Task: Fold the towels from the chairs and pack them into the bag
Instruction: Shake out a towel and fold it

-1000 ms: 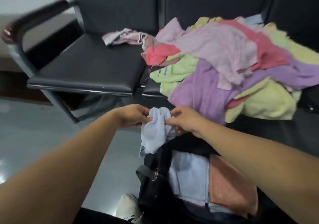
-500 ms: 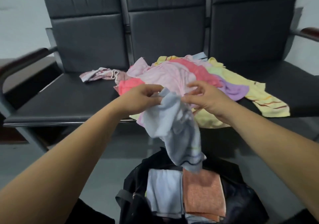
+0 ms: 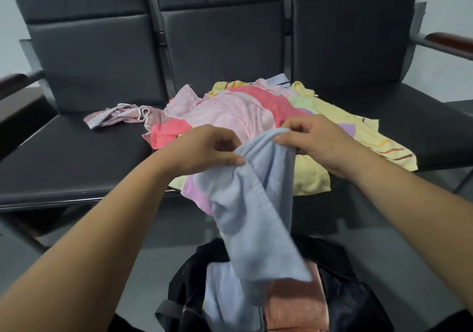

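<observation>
Left hand and right hand hold up a soft blue towel.
On the smooth black chairs, a small pink-and-white cloth lies left of a lumpy pile of towels. Both hands pinch the blue towel's bunched top edge, close together. It hangs long and wrinkly over the open black bag, where a folded pale towel and a fuzzy orange towel lie flat.

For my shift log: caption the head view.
Left hand and right hand hold a blue towel over the black bag; towel pile on chairs.
</observation>
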`<action>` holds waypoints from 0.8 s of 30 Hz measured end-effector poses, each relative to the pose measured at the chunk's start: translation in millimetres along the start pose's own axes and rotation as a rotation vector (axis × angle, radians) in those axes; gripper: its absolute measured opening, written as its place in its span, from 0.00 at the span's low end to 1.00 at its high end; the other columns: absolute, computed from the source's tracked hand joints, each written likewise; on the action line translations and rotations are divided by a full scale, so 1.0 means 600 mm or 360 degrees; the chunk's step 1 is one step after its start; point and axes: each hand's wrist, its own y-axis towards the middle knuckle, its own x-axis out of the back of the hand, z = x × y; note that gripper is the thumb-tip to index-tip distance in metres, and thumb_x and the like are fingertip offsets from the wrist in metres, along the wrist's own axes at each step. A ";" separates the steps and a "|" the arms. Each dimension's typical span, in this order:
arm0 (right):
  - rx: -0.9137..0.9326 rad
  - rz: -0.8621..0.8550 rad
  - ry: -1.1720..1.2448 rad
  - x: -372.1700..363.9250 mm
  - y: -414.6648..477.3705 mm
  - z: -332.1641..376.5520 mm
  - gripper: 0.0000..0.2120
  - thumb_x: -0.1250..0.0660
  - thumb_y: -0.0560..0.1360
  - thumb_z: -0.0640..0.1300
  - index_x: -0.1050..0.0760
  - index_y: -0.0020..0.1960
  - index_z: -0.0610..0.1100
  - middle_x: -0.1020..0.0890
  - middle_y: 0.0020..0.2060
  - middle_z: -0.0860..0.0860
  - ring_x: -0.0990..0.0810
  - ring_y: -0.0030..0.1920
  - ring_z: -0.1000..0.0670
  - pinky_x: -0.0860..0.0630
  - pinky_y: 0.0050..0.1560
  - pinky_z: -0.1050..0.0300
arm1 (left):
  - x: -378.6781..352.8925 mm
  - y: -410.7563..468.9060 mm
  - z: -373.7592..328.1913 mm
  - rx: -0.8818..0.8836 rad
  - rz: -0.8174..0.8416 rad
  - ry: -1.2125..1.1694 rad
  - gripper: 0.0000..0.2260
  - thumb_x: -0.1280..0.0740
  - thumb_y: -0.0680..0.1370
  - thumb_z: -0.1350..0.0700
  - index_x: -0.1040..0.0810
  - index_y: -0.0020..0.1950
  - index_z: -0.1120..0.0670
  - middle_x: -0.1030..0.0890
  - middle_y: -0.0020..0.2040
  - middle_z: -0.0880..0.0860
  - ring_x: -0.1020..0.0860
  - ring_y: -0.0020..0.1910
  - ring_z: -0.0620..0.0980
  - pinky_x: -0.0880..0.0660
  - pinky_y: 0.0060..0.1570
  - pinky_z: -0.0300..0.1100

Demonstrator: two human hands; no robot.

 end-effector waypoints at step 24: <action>-0.0014 0.0043 0.0093 -0.083 -0.017 0.014 0.06 0.30 0.79 0.39 0.22 0.44 0.45 0.24 0.31 0.54 0.27 0.33 0.56 0.28 0.38 0.61 | -0.012 -0.024 -0.019 -0.0194 -0.0467 -0.0781 0.03 0.29 0.77 0.65 0.21 0.47 0.59 0.19 0.39 0.47 0.22 0.39 0.40 0.26 0.43 0.30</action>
